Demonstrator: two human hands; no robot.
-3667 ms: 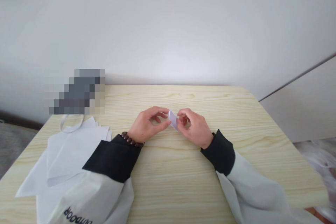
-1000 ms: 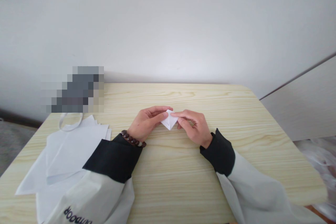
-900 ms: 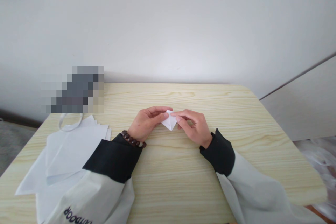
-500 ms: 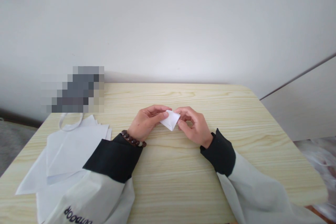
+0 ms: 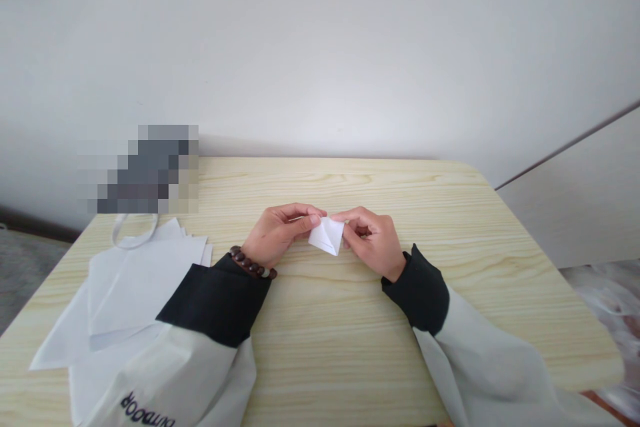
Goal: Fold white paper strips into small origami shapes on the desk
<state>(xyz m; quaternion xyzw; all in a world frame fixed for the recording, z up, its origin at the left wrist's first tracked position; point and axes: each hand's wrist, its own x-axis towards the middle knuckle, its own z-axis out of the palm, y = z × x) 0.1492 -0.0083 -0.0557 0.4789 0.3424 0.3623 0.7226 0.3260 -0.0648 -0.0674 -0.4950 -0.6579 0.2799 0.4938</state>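
Between my two hands is a small piece of folded white paper (image 5: 327, 235), with crease lines across its face. My left hand (image 5: 280, 232) pinches its upper left corner between thumb and fingers; a dark bead bracelet circles that wrist. On the other side, my right hand (image 5: 373, 238) grips the paper's right edge, the index finger along the top and the thumb at the side. The fingertips behind the paper are hidden.
White paper sheets (image 5: 135, 287) lie in a loose pile on the left of the wood-grain table (image 5: 340, 360). A white strap loop (image 5: 134, 244) rests on them, below a blurred dark object (image 5: 150, 170). A pale wall (image 5: 320, 53) stands behind the table.
The folded paper has turned slightly between my fingers, its lower corner now further right and lower. My right index finger has stretched along its top edge. Both hands keep hold.
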